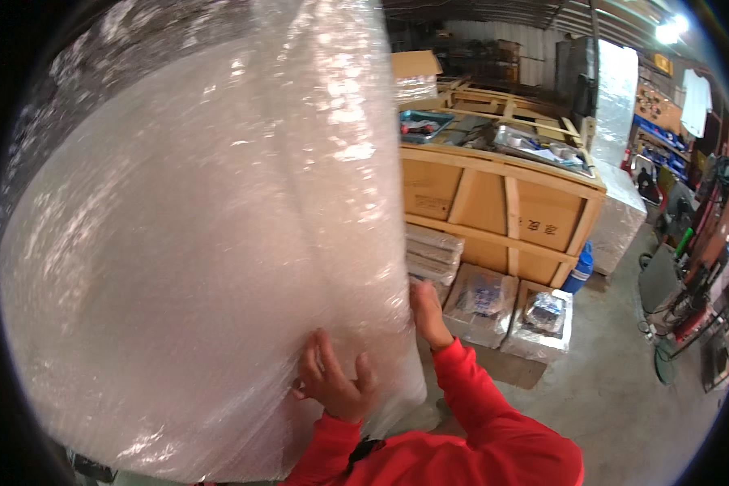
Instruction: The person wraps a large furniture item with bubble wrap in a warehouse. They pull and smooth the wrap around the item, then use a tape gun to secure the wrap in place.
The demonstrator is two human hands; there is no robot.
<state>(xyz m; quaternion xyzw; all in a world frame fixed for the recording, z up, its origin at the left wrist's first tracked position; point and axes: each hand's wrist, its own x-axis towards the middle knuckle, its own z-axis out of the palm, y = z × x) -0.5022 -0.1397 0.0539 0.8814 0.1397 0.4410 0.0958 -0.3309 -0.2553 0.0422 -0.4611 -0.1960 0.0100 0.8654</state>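
Against the left hand (338,387); translucent plastic wrap (194,243)

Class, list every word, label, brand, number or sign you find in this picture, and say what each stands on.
Wooden crate, right panel: large dark characters, not copied here.
Same crate, left panel: faint print, too small to read.
Blue container: any lettering too small to read.
Yellow panel, far wall: too small to read.
Plastic wrap: no writing visible.
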